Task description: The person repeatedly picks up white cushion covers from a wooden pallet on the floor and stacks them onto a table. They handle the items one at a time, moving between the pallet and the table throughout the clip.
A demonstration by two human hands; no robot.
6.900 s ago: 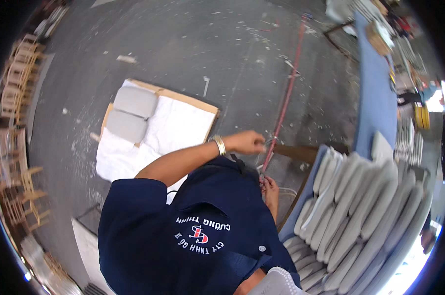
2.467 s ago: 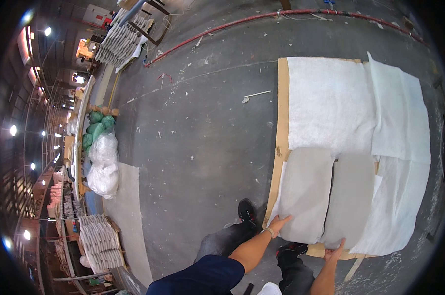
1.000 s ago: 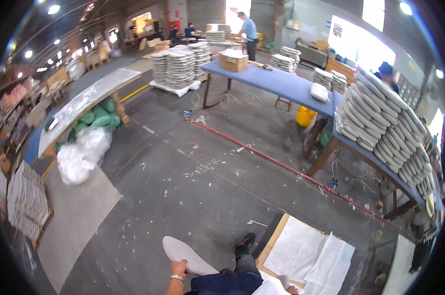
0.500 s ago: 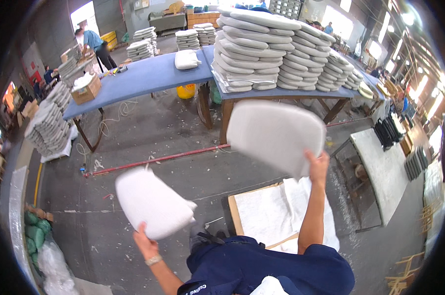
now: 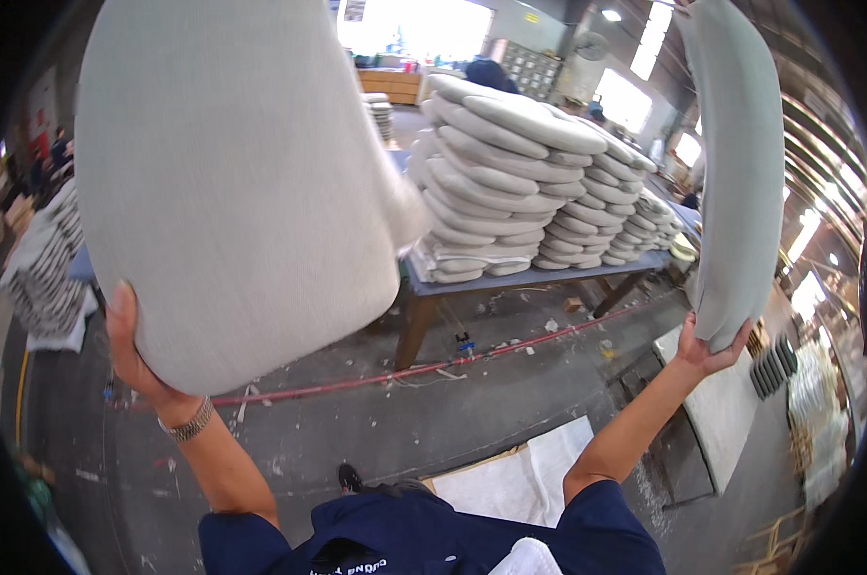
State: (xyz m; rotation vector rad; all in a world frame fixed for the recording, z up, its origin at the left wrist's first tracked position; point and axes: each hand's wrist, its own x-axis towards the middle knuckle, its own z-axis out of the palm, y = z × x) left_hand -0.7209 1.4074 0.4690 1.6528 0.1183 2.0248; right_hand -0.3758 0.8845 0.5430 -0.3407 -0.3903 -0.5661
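My left hand [image 5: 144, 364] grips the lower edge of a light grey seat cushion [image 5: 232, 192], raised with its broad face toward me. This cushion covers much of the left of the view, and a small flap of fabric sticks out at its right side. On the other side my right hand [image 5: 711, 350] is closed round the bottom end of a second grey cushion [image 5: 745, 172], held upright and turned nearly edge-on. Between the two, tall stacks of similar cushions [image 5: 501, 182] stand on a blue-topped table [image 5: 510, 281].
A red pipe [image 5: 371, 384] crosses the floor before the table. White sheeting [image 5: 520, 484] lies near my body. To the right stands a pale-topped table [image 5: 726, 417], with dark pads [image 5: 774, 369] beyond it. Another cushion stack [image 5: 45, 273] rises at far left.
Both cushions have been lifted higher and nearer the camera. The right one has turned from face-on to edge-on. The view has tilted up and moved closer to the table stacks.
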